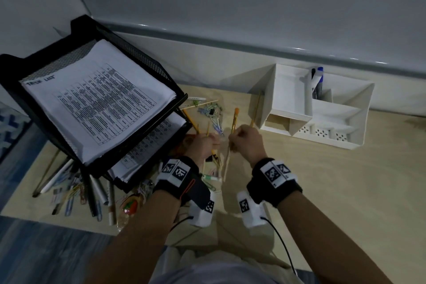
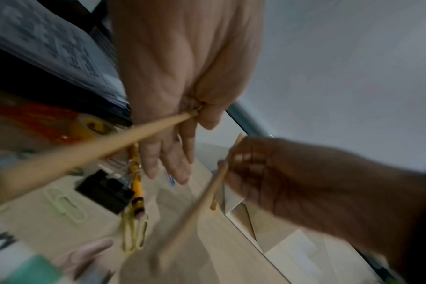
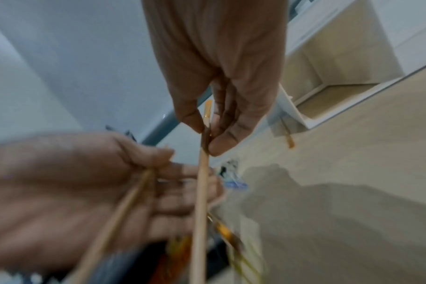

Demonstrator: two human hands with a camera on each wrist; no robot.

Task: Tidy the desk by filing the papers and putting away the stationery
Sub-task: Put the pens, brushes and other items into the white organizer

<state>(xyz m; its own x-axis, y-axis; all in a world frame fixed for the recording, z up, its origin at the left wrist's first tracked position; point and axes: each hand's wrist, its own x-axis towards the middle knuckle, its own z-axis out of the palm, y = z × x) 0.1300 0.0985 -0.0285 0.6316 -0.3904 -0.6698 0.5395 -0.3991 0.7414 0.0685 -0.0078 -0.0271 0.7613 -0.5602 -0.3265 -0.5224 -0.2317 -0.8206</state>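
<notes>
Both hands worked close together over the middle of the pale wooden bench (image 1: 322,191). Left hand (image 1: 202,145) had thumb and forefinger pinched on a thin wooden stick (image 2: 90,151), its other fingers hanging loosely straight above the clutter; whether the stick was a brush or a pencil could not be told. Right hand (image 1: 247,143), just beside it, pinched the handle of a paintbrush (image 1: 235,120) with an orange tip that pointed away from the person.

At the far left stood a black mesh two-tier paper tray (image 1: 147,62). Its top tier held a stack of printed sheets (image 1: 99,99) headed "TASK LIST" in handwriting above a table too small to read; the lower tier held more printed sheets (image 1: 152,143). Pens, markers and coloured paper clips (image 1: 76,193) lay scattered under and in front of the tray. Near the left hand lay a yellow pencil (image 2: 136,184), a black binder clip (image 2: 102,192) and pale paper clips (image 2: 66,203). A marker at the left wrist view's lower edge showed letters, blurred.

To the right sat a white desk organiser (image 1: 322,108) with several compartments, its tall back one holding a blue-capped marker (image 1: 319,78) and a dark pen upright. A pencil (image 1: 255,108) leaned against its left side.
</notes>
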